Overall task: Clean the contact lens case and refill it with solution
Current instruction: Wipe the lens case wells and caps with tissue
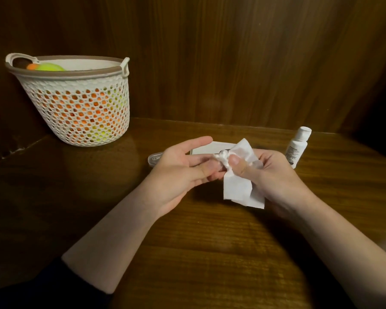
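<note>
Fingers (234,161) of your right hand (270,172) pinch a white tissue (239,186) against the small case (223,155) your left hand (181,170) holds.

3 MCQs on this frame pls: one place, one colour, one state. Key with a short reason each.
1. Where does the solution bottle stand?
A. inside the basket
B. on the table, beyond the right hand
C. in the left hand

2. What colour is the wall of the basket?
A. white
B. blue
C. black

3. What is the right hand doing?
A. lying flat on the table
B. unscrewing the bottle cap
C. pinching a white tissue against a small item held with the left hand

Key: 1 B, the capped bottle stands upright on the wood just past the right hand. 2 A, the lattice wall is white under a brown rim, with orange and yellow-green showing through the holes. 3 C, the thumb presses the tissue where both hands meet; the wrapped item is mostly hidden.
</note>
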Tool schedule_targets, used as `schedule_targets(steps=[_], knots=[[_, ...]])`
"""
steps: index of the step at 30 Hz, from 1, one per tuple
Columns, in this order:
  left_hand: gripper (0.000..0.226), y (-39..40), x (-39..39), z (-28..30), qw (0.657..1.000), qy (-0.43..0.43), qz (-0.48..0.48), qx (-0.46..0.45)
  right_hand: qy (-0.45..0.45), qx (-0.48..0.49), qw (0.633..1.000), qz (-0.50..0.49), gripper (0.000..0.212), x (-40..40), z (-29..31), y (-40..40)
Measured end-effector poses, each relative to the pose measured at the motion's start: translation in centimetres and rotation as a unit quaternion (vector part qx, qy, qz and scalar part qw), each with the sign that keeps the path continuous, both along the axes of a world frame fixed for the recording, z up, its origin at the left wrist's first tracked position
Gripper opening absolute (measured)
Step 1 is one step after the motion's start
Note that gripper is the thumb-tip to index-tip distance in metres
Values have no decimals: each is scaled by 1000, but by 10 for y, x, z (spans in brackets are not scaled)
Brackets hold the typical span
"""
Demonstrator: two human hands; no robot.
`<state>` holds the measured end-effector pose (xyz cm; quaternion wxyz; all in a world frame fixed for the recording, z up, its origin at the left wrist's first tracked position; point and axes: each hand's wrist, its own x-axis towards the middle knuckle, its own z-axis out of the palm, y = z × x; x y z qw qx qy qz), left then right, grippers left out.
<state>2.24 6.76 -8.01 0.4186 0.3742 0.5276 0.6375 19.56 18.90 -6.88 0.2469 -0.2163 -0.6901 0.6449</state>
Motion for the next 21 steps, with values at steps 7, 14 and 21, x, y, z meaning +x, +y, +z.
schedule_targets(steps=[7,14,21], knots=[[73,-2,2,-1,998,69,-6,-7,-18,13,999,-31,27,-1,-1,-4],[70,0,1,-1,998,68,-17,-7,-20,-9,998,-66,29,-1,4,-5],[68,0,0,-2,998,56,-15,16,-1,1,1000,-13,17,0,4,-4]])
